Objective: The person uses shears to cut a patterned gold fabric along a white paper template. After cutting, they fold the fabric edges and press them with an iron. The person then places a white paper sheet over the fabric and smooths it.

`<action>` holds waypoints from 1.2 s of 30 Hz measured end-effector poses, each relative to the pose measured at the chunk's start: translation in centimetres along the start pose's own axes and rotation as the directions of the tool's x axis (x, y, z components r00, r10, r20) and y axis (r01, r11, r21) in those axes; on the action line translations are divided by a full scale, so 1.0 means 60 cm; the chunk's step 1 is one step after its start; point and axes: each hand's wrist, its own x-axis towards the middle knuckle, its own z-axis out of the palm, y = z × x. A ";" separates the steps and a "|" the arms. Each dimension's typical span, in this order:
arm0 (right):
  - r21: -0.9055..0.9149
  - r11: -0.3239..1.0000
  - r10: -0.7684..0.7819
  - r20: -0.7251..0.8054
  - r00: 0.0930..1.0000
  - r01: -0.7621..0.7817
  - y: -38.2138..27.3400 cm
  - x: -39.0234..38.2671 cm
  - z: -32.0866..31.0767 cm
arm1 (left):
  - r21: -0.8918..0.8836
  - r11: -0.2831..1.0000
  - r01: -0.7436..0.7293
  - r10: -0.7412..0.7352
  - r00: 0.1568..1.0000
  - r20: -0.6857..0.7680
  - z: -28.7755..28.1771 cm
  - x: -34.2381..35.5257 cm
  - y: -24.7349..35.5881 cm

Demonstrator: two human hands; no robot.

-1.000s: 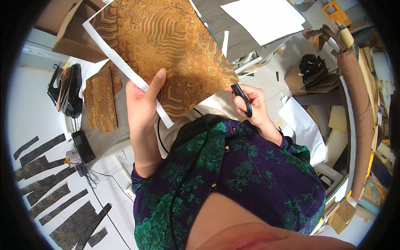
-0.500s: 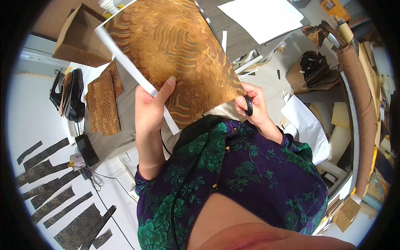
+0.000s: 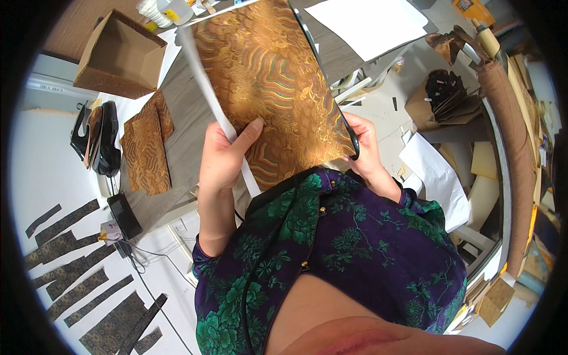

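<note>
A sheet of gold-brown brocade (image 3: pixel 284 89) with wavy, feathery patterning is held up in front of me, with a white strip (image 3: pixel 208 89) along its left side. My left hand (image 3: pixel 228 154) is closed on the lower left edge, thumb on the patterned face and fingers behind. At the lower right corner, my right hand (image 3: pixel 370 148) is closed around the black loop handle of what look like scissors (image 3: pixel 355 148). Their blades cannot be made out. The brocade partly covers the right fingers. A dark edge runs along the sheet's right side.
Brocade pieces (image 3: pixel 147 154) lie on the grey table beside an iron (image 3: pixel 106 139) and an open brown box (image 3: pixel 121 59). White paper (image 3: pixel 367 26) is at the far side. Dark patterned strips (image 3: pixel 74 266) are spread at left; a brown fabric roll (image 3: pixel 509 160) stands right.
The brocade sheet has shifted right and turned slightly more upright. My left hand has moved right with it. The right hand stays near the lower right corner.
</note>
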 end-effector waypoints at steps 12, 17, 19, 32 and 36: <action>-0.003 1.000 -0.006 -0.030 1.000 0.006 -0.014 0.005 -0.003 | 0.065 0.997 -0.043 0.041 0.999 0.032 0.005 -0.011 0.001; -0.065 0.987 -0.148 -0.070 0.986 0.144 0.004 0.007 0.002 | 0.058 0.997 -0.057 0.055 0.998 0.035 0.009 -0.010 -0.001; -0.065 0.990 -0.133 -0.062 0.989 0.129 0.002 0.006 0.002 | 0.065 0.996 -0.061 0.059 0.997 0.039 0.008 -0.011 -0.002; 0.103 0.993 0.065 -0.049 0.997 -0.060 -0.044 0.001 0.006 | 0.227 0.973 0.048 -0.058 0.998 0.039 -0.019 -0.019 -0.009; -0.053 0.998 -0.038 -0.081 0.996 0.034 -0.055 0.018 -0.012 | 0.274 0.960 0.053 -0.082 0.992 0.094 -0.042 -0.017 -0.003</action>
